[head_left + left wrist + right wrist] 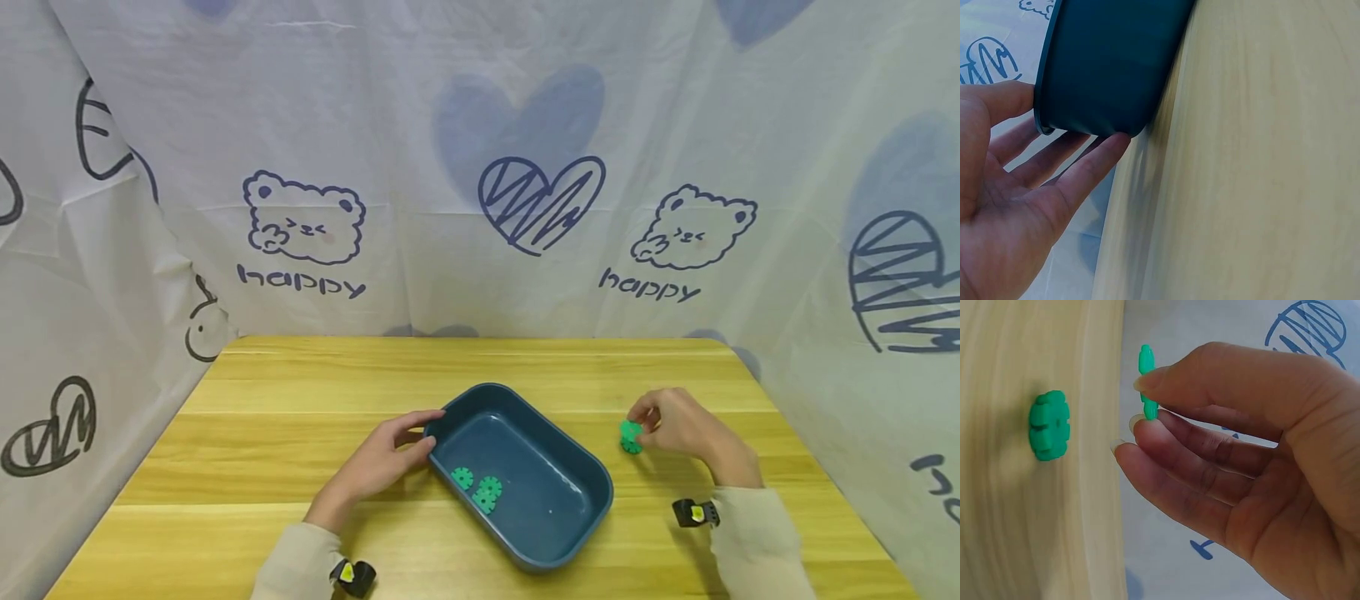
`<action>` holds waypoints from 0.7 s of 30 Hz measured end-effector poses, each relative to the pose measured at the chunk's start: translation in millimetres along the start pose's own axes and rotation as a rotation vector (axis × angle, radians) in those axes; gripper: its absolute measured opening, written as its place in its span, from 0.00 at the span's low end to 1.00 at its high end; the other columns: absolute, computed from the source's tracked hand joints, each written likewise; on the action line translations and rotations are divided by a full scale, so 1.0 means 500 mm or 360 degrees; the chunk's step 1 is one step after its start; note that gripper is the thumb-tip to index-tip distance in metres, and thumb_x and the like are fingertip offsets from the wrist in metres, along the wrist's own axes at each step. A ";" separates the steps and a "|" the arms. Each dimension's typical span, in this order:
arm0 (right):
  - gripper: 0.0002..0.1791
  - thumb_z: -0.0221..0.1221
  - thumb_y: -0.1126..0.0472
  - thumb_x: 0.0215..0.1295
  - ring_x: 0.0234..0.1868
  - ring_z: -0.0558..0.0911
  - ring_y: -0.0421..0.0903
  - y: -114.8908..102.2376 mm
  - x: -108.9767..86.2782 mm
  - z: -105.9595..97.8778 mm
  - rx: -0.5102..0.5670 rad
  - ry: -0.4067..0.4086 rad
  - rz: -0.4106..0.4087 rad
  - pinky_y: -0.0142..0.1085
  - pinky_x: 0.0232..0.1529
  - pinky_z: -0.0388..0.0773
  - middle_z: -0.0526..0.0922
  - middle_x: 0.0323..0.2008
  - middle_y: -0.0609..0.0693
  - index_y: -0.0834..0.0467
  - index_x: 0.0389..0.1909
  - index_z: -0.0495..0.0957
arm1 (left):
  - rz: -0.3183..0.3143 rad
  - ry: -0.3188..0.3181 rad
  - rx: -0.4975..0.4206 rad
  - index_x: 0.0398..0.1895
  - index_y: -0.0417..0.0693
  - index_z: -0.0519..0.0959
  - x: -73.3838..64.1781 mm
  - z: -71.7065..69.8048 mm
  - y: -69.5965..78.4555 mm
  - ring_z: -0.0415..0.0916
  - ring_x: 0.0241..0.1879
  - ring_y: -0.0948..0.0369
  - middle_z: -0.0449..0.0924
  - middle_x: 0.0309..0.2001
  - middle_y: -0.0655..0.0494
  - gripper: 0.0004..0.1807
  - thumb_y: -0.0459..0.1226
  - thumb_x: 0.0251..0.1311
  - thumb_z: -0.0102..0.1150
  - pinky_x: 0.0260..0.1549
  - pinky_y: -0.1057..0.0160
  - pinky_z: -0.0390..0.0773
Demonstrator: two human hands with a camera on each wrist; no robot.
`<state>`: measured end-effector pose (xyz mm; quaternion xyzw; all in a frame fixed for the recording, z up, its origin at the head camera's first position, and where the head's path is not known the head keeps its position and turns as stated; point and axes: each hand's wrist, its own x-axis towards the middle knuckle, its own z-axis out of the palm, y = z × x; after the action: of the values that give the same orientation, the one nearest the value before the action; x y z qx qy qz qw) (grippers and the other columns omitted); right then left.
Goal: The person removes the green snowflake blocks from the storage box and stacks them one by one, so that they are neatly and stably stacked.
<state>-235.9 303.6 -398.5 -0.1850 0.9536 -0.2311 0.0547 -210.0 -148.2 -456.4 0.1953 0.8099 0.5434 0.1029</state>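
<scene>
With a relaxed span, my left hand [382, 454] rests at the left corner of a dark blue basin [525, 554]. In the left wrist view, its thumb meets the basin's rim [1040, 103] and its fingers touch the outer wall. To the basin's right, my right hand [686, 429] pinches a green notched plastic disc [1145, 359] between thumb and fingers, edge-on in the right wrist view. Just below it, a second green notched disc [1049, 428] lies on the table. Inside the basin, by its left wall, are three green discs [490, 487], two of them overlapping.
The wooden table [300, 392] reaches back to a white hanging cloth [420, 283] printed with hearts and bears. More cloth hangs at both sides. A small black camera is strapped to each wrist, below beige sleeves [757, 533].
</scene>
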 end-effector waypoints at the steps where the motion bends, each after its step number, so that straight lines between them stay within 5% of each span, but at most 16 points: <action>1: 0.12 0.74 0.70 0.49 0.32 0.83 0.41 0.001 0.000 0.001 -0.0003 0.0000 0.0001 0.33 0.35 0.81 0.88 0.33 0.51 0.64 0.37 0.87 | 0.0000 0.0000 0.0001 0.73 0.46 0.71 0.000 0.000 0.000 0.76 0.67 0.40 0.69 0.74 0.39 0.25 0.40 0.76 0.56 0.55 0.72 0.78; 5: 0.12 0.74 0.69 0.49 0.32 0.83 0.41 0.006 -0.001 0.004 -0.0018 0.0002 0.0005 0.34 0.35 0.82 0.89 0.33 0.51 0.64 0.37 0.87 | -0.0003 -0.0001 0.0004 0.73 0.46 0.71 -0.001 0.000 0.000 0.76 0.67 0.40 0.69 0.74 0.39 0.25 0.40 0.76 0.55 0.57 0.69 0.79; 13: 0.13 0.73 0.69 0.50 0.33 0.84 0.43 0.028 0.000 0.016 0.0005 -0.0007 0.0029 0.34 0.35 0.82 0.89 0.34 0.52 0.64 0.39 0.87 | -0.0024 0.0006 0.0015 0.73 0.47 0.71 -0.001 0.002 0.003 0.74 0.68 0.40 0.68 0.75 0.40 0.25 0.39 0.76 0.55 0.64 0.48 0.79; 21: 0.12 0.73 0.68 0.51 0.31 0.82 0.40 0.044 0.000 0.026 0.0020 0.0012 0.0035 0.32 0.33 0.80 0.88 0.32 0.51 0.64 0.38 0.87 | -0.0027 -0.0001 -0.0013 0.73 0.45 0.71 -0.002 0.003 0.005 0.73 0.69 0.40 0.67 0.75 0.40 0.25 0.40 0.76 0.55 0.59 0.67 0.78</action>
<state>-240.6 316.4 -419.9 -0.1731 0.9543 -0.2373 0.0548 -208.3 -146.6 -454.7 0.1882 0.8093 0.5457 0.1086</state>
